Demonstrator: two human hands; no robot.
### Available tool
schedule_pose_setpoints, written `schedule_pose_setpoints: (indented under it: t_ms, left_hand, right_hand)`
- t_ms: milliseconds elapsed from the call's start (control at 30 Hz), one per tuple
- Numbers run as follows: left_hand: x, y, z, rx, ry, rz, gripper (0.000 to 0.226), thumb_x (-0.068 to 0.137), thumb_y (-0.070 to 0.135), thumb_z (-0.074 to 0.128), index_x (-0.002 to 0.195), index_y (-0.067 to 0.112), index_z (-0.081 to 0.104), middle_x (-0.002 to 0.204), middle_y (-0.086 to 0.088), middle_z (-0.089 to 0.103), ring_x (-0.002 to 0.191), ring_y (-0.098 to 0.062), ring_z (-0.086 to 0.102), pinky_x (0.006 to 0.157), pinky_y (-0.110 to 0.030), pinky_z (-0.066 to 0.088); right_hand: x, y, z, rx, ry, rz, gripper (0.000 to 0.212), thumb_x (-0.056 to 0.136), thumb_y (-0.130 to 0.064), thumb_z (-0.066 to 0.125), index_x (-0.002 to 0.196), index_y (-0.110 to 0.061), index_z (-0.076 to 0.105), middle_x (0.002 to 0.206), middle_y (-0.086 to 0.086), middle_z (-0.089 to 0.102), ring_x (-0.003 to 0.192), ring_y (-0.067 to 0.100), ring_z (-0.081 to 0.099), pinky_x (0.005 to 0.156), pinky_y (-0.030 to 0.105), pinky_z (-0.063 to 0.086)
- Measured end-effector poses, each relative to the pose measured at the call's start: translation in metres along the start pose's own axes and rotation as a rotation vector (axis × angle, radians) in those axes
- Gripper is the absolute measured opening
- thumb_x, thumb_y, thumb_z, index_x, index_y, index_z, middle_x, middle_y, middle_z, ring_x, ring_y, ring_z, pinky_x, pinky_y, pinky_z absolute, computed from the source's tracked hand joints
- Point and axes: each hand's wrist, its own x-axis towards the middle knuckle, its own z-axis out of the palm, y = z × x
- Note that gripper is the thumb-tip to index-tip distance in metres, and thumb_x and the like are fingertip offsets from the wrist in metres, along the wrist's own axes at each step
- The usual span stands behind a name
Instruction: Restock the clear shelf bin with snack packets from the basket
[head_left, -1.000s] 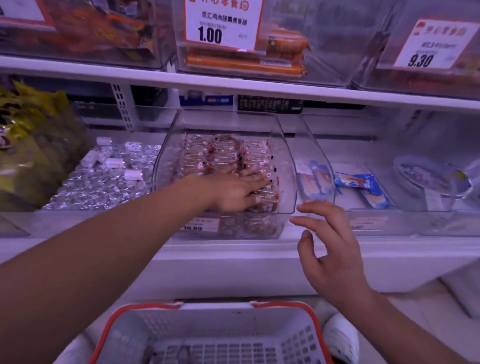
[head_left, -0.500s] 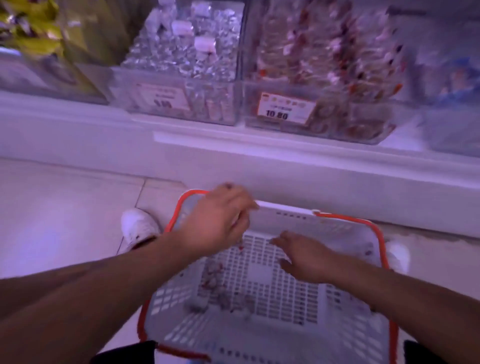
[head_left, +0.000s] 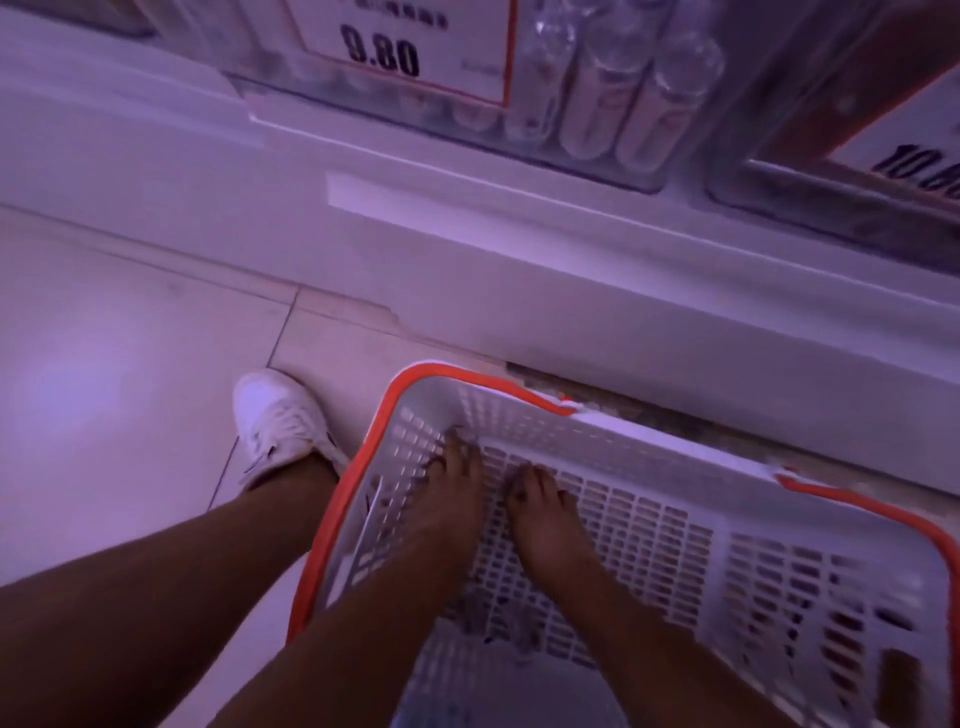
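Note:
A white plastic basket with an orange rim (head_left: 358, 462) sits on the floor below me. Both my arms reach down into it. My left hand (head_left: 451, 499) lies against the basket's slotted floor near the far wall, fingers apart. Just to its right is my right hand (head_left: 546, 525), fingers also spread and pointing at the far wall. A few small snack packets (head_left: 496, 621) lie blurred on the basket floor between my forearms. Only the lower front corner of the clear shelf bin (head_left: 831, 205), with part of its price tag, shows at the top right.
The white shelf base (head_left: 519, 260) runs across just beyond the basket. Above it stands another clear bin with a 9.80 tag (head_left: 405, 52) and clear wrapped tubes (head_left: 613, 98). My white shoe (head_left: 280, 421) is on the tiled floor left of the basket.
My head has tipped further down and closer to the basket. Both hands have dropped from the rim to the basket floor; a second ago the left hand was in the shelf bin.

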Motion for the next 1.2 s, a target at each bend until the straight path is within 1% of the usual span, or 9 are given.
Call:
schedule_pose_setpoints:
  t_ms: [133, 433, 533, 633, 733, 867, 933, 1033, 1200]
  left_hand:
    - [0.004, -0.008, 0.013, 0.169, 0.005, 0.097, 0.07, 0.092, 0.015, 0.052, 0.152, 0.007, 0.017, 0.147, -0.02, 0.032, 0.128, -0.036, 0.042, 0.097, -0.044, 0.043]
    - [0.014, -0.035, 0.026, 0.029, -0.042, 0.256, 0.053, 0.087, 0.019, 0.05, 0.141, 0.017, 0.045, 0.136, -0.02, 0.043, 0.12, -0.041, 0.05, 0.099, -0.045, 0.046]
    - [0.006, -0.039, 0.025, -0.007, -0.067, 0.235, 0.051, 0.088, 0.021, 0.053, 0.139, 0.018, 0.047, 0.134, -0.012, 0.048, 0.119, -0.036, 0.051, 0.1, -0.042, 0.043]
    - [-0.015, -0.037, 0.03, -0.1, -0.08, 0.211, 0.056, 0.091, 0.022, 0.055, 0.145, 0.02, 0.043, 0.138, -0.009, 0.047, 0.12, -0.033, 0.05, 0.101, -0.039, 0.039]
    - [-0.03, -0.036, 0.032, -0.274, 0.009, 0.16, 0.062, 0.088, 0.018, 0.06, 0.147, 0.014, 0.04, 0.141, -0.009, 0.048, 0.126, -0.03, 0.047, 0.106, -0.036, 0.035]
    - [-0.048, -0.032, 0.038, 0.045, -0.063, 0.12, 0.057, 0.099, 0.021, 0.034, 0.154, 0.015, 0.02, 0.152, -0.007, 0.034, 0.133, -0.027, 0.039, 0.11, -0.035, 0.033]
    - [-0.057, -0.033, 0.039, 0.163, -0.059, 0.185, 0.06, 0.094, 0.014, 0.018, 0.153, 0.009, 0.028, 0.146, -0.013, 0.044, 0.121, -0.03, 0.051, 0.102, -0.038, 0.043]
    - [-0.062, -0.032, 0.037, 0.272, 0.011, 0.27, 0.057, 0.083, 0.012, 0.025, 0.12, 0.009, 0.068, 0.102, -0.007, 0.07, 0.081, -0.025, 0.066, 0.074, -0.031, 0.056]
    - [-0.056, -0.036, 0.049, 0.323, -0.046, 0.24, 0.044, 0.075, 0.011, 0.032, 0.087, 0.008, 0.075, 0.079, -0.008, 0.069, 0.067, -0.026, 0.066, 0.064, -0.029, 0.056]
  right_hand:
    - [-0.015, 0.022, 0.006, 0.03, 0.027, -0.1, 0.039, 0.064, -0.014, 0.073, 0.102, -0.013, 0.066, 0.11, 0.01, 0.063, 0.103, 0.031, 0.063, 0.074, 0.039, 0.054]
    - [-0.019, -0.009, 0.002, 0.4, 0.13, -0.04, 0.062, 0.079, -0.016, 0.055, 0.14, -0.006, 0.047, 0.126, 0.015, 0.054, 0.116, 0.035, 0.049, 0.098, 0.046, 0.045]
    - [-0.006, -0.012, -0.001, 0.31, 0.138, -0.04, 0.062, 0.082, -0.022, 0.054, 0.142, -0.013, 0.044, 0.139, 0.014, 0.045, 0.13, 0.036, 0.04, 0.104, 0.045, 0.038]
    - [0.005, -0.011, 0.001, 0.185, -0.033, -0.115, 0.077, 0.085, -0.037, 0.06, 0.151, -0.018, 0.026, 0.154, 0.012, 0.025, 0.144, 0.036, 0.019, 0.113, 0.049, 0.028]
    - [0.006, -0.009, 0.003, 0.068, -0.04, -0.212, 0.058, 0.088, -0.02, 0.047, 0.145, -0.012, 0.037, 0.142, 0.016, 0.04, 0.133, 0.038, 0.036, 0.102, 0.049, 0.037]
    - [0.001, 0.013, 0.005, 0.025, -0.057, -0.238, 0.044, 0.085, -0.021, 0.055, 0.127, -0.009, 0.054, 0.13, 0.017, 0.051, 0.12, 0.037, 0.049, 0.09, 0.044, 0.045]
    - [-0.004, 0.025, 0.006, 0.023, -0.062, -0.195, 0.047, 0.081, -0.032, 0.06, 0.121, -0.008, 0.057, 0.125, 0.017, 0.053, 0.116, 0.036, 0.051, 0.09, 0.043, 0.044]
    - [-0.008, 0.031, 0.006, 0.051, 0.03, -0.153, 0.045, 0.075, -0.035, 0.064, 0.111, -0.008, 0.061, 0.116, 0.016, 0.057, 0.109, 0.036, 0.056, 0.084, 0.044, 0.048]
    - [0.0, -0.005, 0.016, -0.023, 0.139, -0.408, 0.044, 0.091, -0.024, 0.046, 0.131, -0.008, 0.056, 0.145, 0.016, 0.049, 0.134, 0.036, 0.046, 0.097, 0.046, 0.048]
